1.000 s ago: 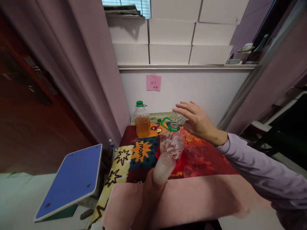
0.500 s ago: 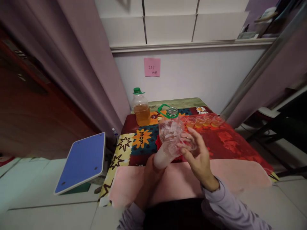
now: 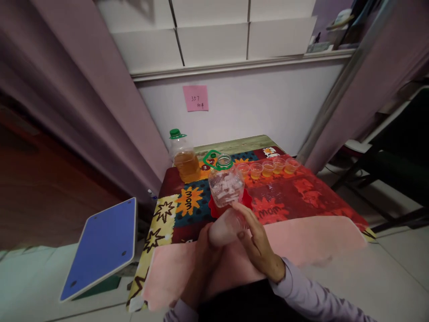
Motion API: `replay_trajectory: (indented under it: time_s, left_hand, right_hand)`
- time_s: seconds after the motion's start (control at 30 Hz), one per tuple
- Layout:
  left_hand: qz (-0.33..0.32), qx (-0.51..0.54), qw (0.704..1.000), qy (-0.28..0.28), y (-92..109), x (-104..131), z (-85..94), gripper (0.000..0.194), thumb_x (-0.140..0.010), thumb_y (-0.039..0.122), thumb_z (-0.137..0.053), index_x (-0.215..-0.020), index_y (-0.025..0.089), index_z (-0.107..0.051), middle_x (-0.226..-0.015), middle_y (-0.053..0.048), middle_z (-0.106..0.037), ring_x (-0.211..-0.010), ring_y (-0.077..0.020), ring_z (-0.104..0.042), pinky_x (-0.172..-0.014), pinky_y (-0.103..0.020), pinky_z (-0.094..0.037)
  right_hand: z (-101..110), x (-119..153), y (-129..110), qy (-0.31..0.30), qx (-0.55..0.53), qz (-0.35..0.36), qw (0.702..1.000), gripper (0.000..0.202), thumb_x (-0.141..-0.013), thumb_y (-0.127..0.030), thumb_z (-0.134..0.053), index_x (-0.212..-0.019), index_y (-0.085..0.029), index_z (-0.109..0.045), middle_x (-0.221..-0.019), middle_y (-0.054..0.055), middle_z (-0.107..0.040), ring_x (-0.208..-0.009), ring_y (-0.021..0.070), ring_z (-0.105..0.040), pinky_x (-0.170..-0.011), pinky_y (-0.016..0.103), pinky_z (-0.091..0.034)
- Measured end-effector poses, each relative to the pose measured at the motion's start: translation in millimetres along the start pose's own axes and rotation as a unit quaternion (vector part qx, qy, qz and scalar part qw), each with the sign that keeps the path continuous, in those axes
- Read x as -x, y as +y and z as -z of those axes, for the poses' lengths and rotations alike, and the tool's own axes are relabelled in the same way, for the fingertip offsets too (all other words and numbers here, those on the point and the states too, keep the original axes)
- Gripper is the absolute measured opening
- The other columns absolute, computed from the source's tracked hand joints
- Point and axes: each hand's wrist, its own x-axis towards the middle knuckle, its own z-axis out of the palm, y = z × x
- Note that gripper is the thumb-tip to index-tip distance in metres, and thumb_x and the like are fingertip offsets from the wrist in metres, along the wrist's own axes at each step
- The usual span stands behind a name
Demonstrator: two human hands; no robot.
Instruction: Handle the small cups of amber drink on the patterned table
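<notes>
My left hand (image 3: 203, 252) grips a stack of frosted plastic cups (image 3: 221, 229), tilted with its open end pointing away from me. The fingers of my right hand (image 3: 256, 241) close on the outermost cup at the stack's far end. Just beyond stands an open clear bottle (image 3: 226, 187) with a green neck ring, on a red coaster (image 3: 247, 201). A green-capped bottle of amber liquid (image 3: 185, 157) stands at the table's back left. Several small cups of amber liquid (image 3: 268, 167) form a row at the back right.
A patterned cloth (image 3: 288, 194) covers the small table, and a pink towel (image 3: 308, 237) lies over its near edge. A blue board (image 3: 100, 246) leans on the floor at the left. Curtains hang on both sides. A pink note (image 3: 195, 98) is stuck on the wall.
My right hand came back from the row of small cups to the end of the cup stack. The view tilted down and shifted.
</notes>
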Motion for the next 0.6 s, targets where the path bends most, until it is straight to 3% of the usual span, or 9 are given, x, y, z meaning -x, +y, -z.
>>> replay_trajectory:
  time_s: [0.17, 0.23, 0.33, 0.43, 0.5, 0.6]
  left_hand:
    - [0.001, -0.019, 1.000, -0.004, 10.2, -0.7, 2.8, 0.067, -0.071, 0.045, -0.082, -0.130, 0.020, -0.066, -0.128, -0.016, -0.077, -0.115, -0.0370, -0.076, -0.097, -0.047, -0.063]
    - [0.018, -0.009, 1.000, 0.007, 17.0, -0.1, 1.5, 0.065, -0.072, 0.044, -0.080, -0.131, 0.021, -0.064, -0.126, -0.014, -0.078, -0.110, -0.0358, -0.078, -0.091, -0.044, -0.064]
    - [0.055, 0.008, 0.998, 0.026, 30.1, 0.4, 0.0, 0.068, -0.072, 0.042, -0.082, -0.134, 0.021, -0.061, -0.123, -0.013, -0.080, -0.103, -0.0349, -0.079, -0.083, -0.042, -0.065]
    - [0.079, 0.037, 0.996, 0.031, 43.6, 0.7, 0.3, 0.072, -0.069, 0.039, -0.085, -0.134, 0.019, -0.061, -0.121, -0.016, -0.081, -0.100, -0.0363, -0.080, -0.083, -0.044, -0.066]
    - [0.094, 0.082, 0.992, 0.030, 50.9, 1.4, 0.2, 0.075, -0.068, 0.038, -0.087, -0.136, 0.019, -0.061, -0.119, -0.015, -0.082, -0.099, -0.0363, -0.081, -0.083, -0.045, -0.067]
    - [0.143, 0.140, 0.979, 0.047, 59.3, 2.0, -1.3, 0.084, -0.060, 0.037, -0.094, -0.137, 0.024, -0.063, -0.117, -0.011, -0.083, -0.102, -0.0366, -0.081, -0.090, -0.048, -0.067]
  right_hand:
    - [0.6, 4.7, 8.5, 0.001, 0.008, 0.010, 1.000, 0.062, -0.103, -0.059, -0.059, -0.161, -0.042, -0.049, -0.158, 0.007, -0.061, -0.147, 0.0367, -0.058, -0.120, 0.061, -0.053]
    - [13.6, -2.6, 13.9, 0.024, 0.019, 0.020, 0.999, 0.063, -0.104, -0.061, -0.057, -0.162, -0.040, -0.048, -0.159, 0.008, -0.061, -0.147, 0.0372, -0.058, -0.119, 0.062, -0.053]
    - [45.5, -33.1, 34.4, 0.116, 0.079, 0.008, 0.990, 0.057, -0.106, -0.055, -0.056, -0.159, -0.034, -0.051, -0.154, 0.013, -0.064, -0.145, 0.0358, -0.059, -0.120, 0.061, -0.050]
    - [74.6, -83.9, 79.0, 0.169, 0.187, 0.005, 0.968, 0.052, -0.100, -0.056, -0.065, -0.144, -0.028, -0.063, -0.149, 0.017, -0.065, -0.145, 0.0356, -0.057, -0.123, 0.063, -0.043]
    - [82.7, -119.1, 118.0, 0.143, 0.261, -0.004, 0.955, 0.063, -0.091, -0.065, -0.073, -0.138, -0.023, -0.065, -0.155, 0.022, -0.059, -0.149, 0.0403, -0.051, -0.123, 0.069, -0.037]
    - [77.0, -158.7, 171.3, 0.051, 0.373, -0.062, 0.924, 0.082, -0.077, -0.070, -0.084, -0.136, -0.016, -0.066, -0.167, 0.030, -0.045, -0.158, 0.0475, -0.037, -0.126, 0.075, -0.023]
